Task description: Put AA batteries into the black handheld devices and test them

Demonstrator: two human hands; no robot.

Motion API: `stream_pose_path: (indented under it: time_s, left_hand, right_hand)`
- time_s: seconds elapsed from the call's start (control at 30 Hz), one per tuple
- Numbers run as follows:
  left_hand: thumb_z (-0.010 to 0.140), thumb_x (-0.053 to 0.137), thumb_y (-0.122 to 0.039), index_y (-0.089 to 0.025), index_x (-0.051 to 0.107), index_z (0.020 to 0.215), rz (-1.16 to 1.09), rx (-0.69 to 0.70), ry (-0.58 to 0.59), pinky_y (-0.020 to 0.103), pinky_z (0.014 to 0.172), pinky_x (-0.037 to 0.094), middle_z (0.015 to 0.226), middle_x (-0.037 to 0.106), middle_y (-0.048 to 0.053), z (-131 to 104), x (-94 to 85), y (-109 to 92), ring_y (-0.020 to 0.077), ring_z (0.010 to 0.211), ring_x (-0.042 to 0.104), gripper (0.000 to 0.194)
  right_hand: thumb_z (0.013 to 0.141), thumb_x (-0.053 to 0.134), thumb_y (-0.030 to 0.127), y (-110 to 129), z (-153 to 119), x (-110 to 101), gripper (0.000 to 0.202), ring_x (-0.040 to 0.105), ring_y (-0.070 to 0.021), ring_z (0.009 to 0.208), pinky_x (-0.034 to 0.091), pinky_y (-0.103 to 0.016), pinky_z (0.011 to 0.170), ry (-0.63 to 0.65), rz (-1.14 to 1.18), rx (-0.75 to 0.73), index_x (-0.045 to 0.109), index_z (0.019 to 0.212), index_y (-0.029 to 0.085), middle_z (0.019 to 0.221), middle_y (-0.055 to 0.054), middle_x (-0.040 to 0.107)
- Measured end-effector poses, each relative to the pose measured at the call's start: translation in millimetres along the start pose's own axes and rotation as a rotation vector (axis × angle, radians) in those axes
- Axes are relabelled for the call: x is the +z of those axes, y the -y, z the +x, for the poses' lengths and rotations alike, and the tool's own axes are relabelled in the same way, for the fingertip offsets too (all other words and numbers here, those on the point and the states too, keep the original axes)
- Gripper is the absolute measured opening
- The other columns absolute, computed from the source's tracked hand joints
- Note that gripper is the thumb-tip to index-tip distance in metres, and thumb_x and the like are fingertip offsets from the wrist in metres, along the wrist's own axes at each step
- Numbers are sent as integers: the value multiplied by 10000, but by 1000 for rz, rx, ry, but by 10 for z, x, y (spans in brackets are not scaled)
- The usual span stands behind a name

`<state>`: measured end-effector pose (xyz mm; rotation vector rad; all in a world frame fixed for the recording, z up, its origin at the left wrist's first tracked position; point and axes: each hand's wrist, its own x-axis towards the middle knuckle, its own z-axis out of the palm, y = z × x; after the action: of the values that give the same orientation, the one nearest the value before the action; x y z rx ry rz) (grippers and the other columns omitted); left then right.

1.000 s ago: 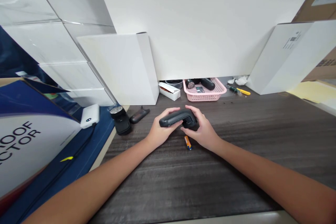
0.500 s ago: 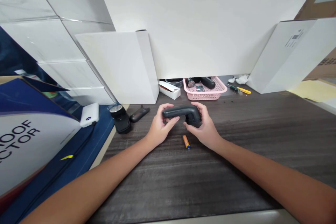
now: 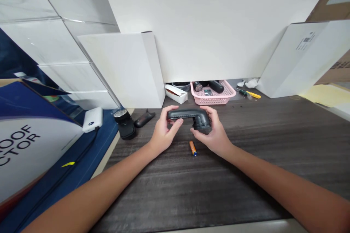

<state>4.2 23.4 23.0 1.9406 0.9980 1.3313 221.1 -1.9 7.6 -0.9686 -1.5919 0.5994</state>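
Note:
Both hands hold a black handheld device (image 3: 186, 113) with a long handle and a rounded head bent downward; its exact kind is unclear. My left hand (image 3: 164, 131) is closed round the handle end, thumb along the near side. Around the head on the other end, my right hand (image 3: 214, 131) has its fingers wrapped on top and its thumb below. An orange battery (image 3: 193, 148) with a blue end lies on the dark wooden table (image 3: 175, 185), just below the device.
To the left stand a black device with a round silvery top (image 3: 124, 123) and a black curved part (image 3: 144, 118). Behind are a small white box (image 3: 176, 96), a pink basket (image 3: 212, 100) holding black devices, and a yellow-handled screwdriver (image 3: 253, 95). A power bank (image 3: 93, 119) lies far left.
The device has rolled slightly in my hands, so a ribbed strip along its handle now shows. My left hand has shifted a little left and its thumb has moved up.

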Motion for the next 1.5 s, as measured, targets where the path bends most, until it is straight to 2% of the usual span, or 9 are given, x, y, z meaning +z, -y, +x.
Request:
stream_pose_path:
  time_s: [0.17,0.27,0.37,0.53,0.7,0.83,1.07,1.2,1.5]
  left_hand:
    - [993,693,-332,-242,575,1343,190,181,-21,300,921,568,1259,661,66,-4,-183,-542,193,1059,680,381]
    - [977,697,-245,-266,562,1384,335,262,2,324,1044,520,1300,668,56,-162,-269,-864,214,1186,659,429]
    - [980,655,-202,-268,489,1453,264,275,39,348,1064,510,1343,648,76,-380,-286,-1021,219,1204,658,506]
    - [965,666,-221,-260,476,1486,171,294,61,354,1038,502,1340,653,90,-582,-271,-1020,222,1200,651,556]
    - [969,727,-337,-229,574,1425,58,376,32,358,977,532,1246,695,101,-615,-256,-1017,232,1122,677,493]
    - [944,773,-432,-219,640,1364,-41,352,12,363,935,573,1207,721,120,-673,-219,-1046,245,1088,697,489]
    - [944,777,-325,-251,673,1353,-133,257,8,342,970,602,1261,749,103,-753,-163,-1094,235,1129,727,429]
    - [957,747,-329,-237,690,1345,-149,290,-5,346,936,630,1256,759,110,-738,-155,-1109,239,1096,747,403]
    - [975,724,-369,-223,718,1266,-90,335,7,352,870,647,1192,776,126,-704,-170,-1117,243,1049,761,325]
  right_hand:
    - [803,881,274,367,-72,-215,792,686,-284,1145,634,-443,937,-4,36,-98,458,1472,305,1367,-101,617]
    - [760,928,255,551,-227,-356,858,700,-279,1104,642,-435,917,-25,5,-165,469,1482,329,1373,-95,608]
    - [715,965,229,685,-394,-432,917,686,-278,1117,640,-414,921,-14,-22,-268,486,1488,347,1366,-84,594]
    - [769,930,168,753,-531,-426,928,709,-230,988,639,-353,813,93,46,-313,431,1526,368,1274,-63,629]
    - [736,970,275,651,-589,-395,963,686,-272,1076,619,-383,892,124,-21,-285,428,1532,309,1294,-86,622]
    - [722,980,304,583,-642,-352,996,675,-281,1098,611,-392,922,154,2,-294,419,1545,303,1301,-92,611]
    - [665,1006,414,565,-676,-333,1054,634,-344,1159,622,-489,942,155,34,-313,443,1550,321,1310,-123,605]
    - [637,1022,337,517,-675,-352,1091,594,-372,1210,592,-547,979,173,39,-367,445,1562,316,1266,-125,630]
    - [648,1019,342,511,-704,-311,1088,593,-358,1214,592,-526,982,161,66,-373,437,1566,296,1253,-126,625]
